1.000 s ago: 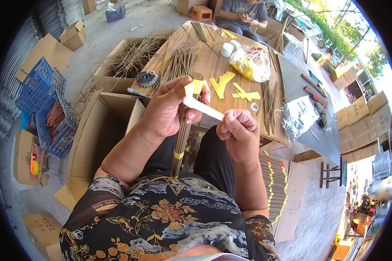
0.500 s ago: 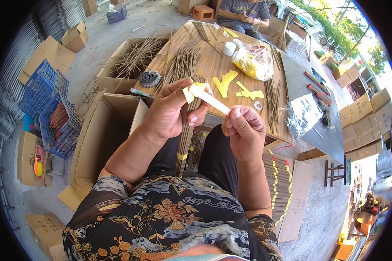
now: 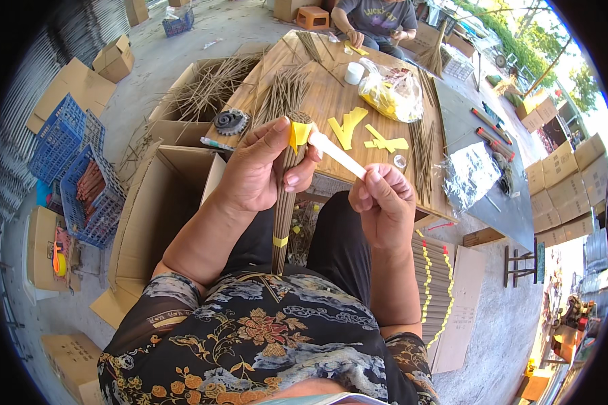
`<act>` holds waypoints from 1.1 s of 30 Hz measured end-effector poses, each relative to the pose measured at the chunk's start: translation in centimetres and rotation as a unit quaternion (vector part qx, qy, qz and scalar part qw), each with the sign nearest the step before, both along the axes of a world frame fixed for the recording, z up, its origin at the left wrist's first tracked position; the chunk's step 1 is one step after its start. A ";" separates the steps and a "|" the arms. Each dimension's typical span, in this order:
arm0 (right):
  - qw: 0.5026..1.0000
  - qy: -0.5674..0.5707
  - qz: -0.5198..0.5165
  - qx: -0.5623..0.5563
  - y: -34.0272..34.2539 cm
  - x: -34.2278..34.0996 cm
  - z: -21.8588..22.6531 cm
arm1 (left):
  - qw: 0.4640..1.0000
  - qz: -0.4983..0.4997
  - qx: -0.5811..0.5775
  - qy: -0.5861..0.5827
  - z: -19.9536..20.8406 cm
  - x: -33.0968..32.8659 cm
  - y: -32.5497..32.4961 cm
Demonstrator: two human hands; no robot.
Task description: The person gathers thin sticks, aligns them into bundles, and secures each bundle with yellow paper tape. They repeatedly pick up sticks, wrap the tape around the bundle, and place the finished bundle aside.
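Note:
My left hand (image 3: pixel 258 165) is closed round the upper part of a bundle of thin brown sticks (image 3: pixel 284 209), which stands upright between my knees. A yellow paper strip (image 3: pixel 300 135) wraps the bundle just below its top end. Its pale loose length (image 3: pixel 341 156) stretches out to the right, pinched at the tip by my right hand (image 3: pixel 386 199). Lower down, a narrow yellow band (image 3: pixel 280 241) circles the same bundle. Part of the wrap is hidden behind my left fingers.
On the wooden table (image 3: pixel 324 88) lie loose sticks (image 3: pixel 287 94), cut yellow strips (image 3: pixel 348 127) and a plastic bag (image 3: pixel 390 91) of yellow pieces. An open cardboard box (image 3: pixel 159 209) stands left of my legs. Banded stick bundles (image 3: pixel 438 290) lie at right. Across the table sits another person (image 3: pixel 378 20).
The bundle's top has turned and tilted slightly left, and the yellow strip now lies round it. My right hand has shifted slightly right. The other person's hands have moved apart, one down to the table.

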State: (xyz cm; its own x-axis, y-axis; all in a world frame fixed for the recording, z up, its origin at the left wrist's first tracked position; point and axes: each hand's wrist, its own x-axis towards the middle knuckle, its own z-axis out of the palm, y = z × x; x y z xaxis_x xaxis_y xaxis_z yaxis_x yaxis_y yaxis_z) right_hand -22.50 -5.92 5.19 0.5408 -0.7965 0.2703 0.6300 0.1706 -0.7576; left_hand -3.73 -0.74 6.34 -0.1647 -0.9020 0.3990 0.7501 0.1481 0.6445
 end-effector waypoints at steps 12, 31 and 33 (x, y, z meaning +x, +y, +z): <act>1.000 -0.002 -0.012 -0.014 -0.1 0.1 -0.1 | 1.000 0.004 0.008 0.007 -0.1 -0.2 -0.1; 1.000 0.013 -0.015 -0.020 -0.2 -0.2 -0.5 | 0.999 0.019 0.031 -0.008 0.5 -1.0 -0.3; 0.999 0.016 0.008 -0.034 -0.2 -0.5 -0.9 | 0.999 0.026 0.039 -0.014 0.6 -1.2 -0.6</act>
State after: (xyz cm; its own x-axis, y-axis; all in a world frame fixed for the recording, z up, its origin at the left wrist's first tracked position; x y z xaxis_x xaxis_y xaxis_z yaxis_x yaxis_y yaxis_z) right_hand -22.97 -6.07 4.25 0.5621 -0.7687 0.3053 0.6032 0.1284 -0.7872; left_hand -4.97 -1.34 6.95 -0.1276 -0.9375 0.3236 0.7237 0.1351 0.6768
